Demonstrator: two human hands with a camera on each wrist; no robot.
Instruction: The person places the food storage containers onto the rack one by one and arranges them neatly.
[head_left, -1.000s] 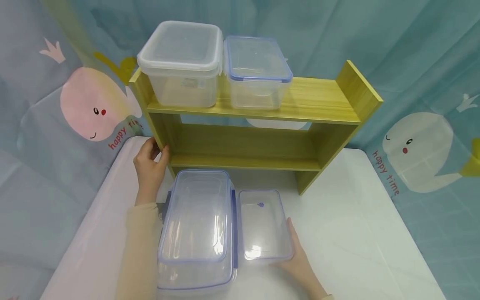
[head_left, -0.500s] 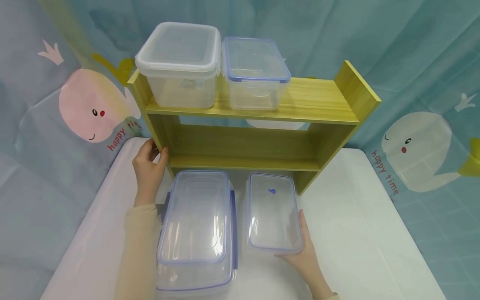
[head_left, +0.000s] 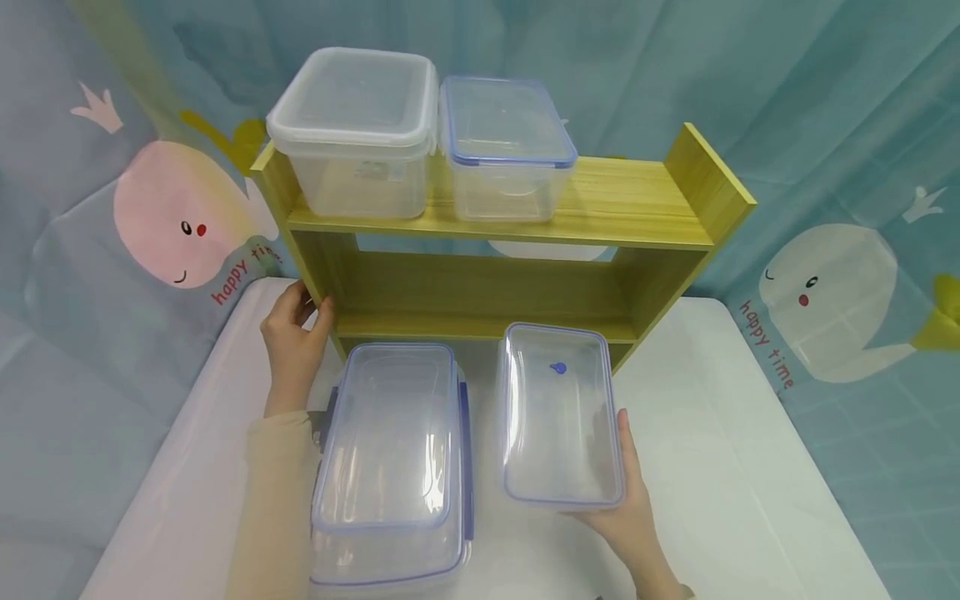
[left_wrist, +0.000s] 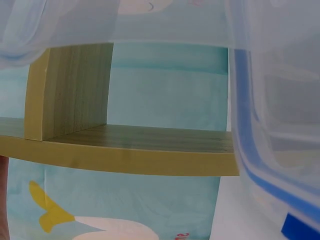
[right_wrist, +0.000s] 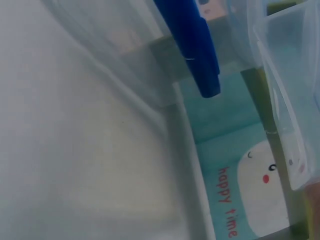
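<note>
One clear container is being gripped by the right hand before the wooden shelf, whose left side the left hand is pinching.

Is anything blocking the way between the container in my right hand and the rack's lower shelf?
Nothing visible is. Your right hand grips the blue-rimmed container, and the head view shows nothing between it and the wooden rack's lower shelf. The stacked containers stand to its left, apart from it.
</note>
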